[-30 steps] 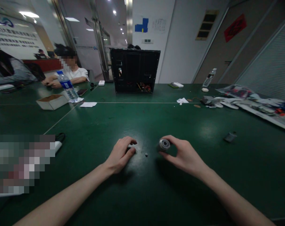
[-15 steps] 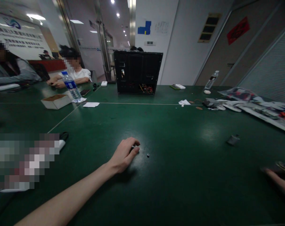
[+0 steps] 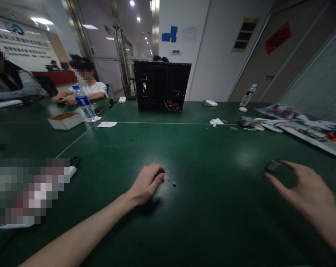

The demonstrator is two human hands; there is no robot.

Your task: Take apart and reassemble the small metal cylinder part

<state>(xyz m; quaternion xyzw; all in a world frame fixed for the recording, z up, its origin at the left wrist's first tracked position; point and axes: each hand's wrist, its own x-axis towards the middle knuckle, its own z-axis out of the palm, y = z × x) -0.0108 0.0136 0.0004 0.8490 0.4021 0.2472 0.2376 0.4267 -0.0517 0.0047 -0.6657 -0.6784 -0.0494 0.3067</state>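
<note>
My left hand rests on the green table with its fingers curled over a small thing I cannot make out. A tiny black ring-shaped part lies on the table just right of those fingertips. My right hand hovers at the right with fingers spread and nothing in it. Its fingertips are close to a small dark grey block lying on the table. The metal cylinder from the earlier frames is out of sight.
A black open computer case stands at the back centre. A cardboard box and water bottle sit at the back left near two seated people. Papers and parts litter the right side. A white device with black cord lies at left.
My right hand carried the metal cylinder off to the right edge, then came back empty and open toward the small grey block. My left hand stayed in place.
</note>
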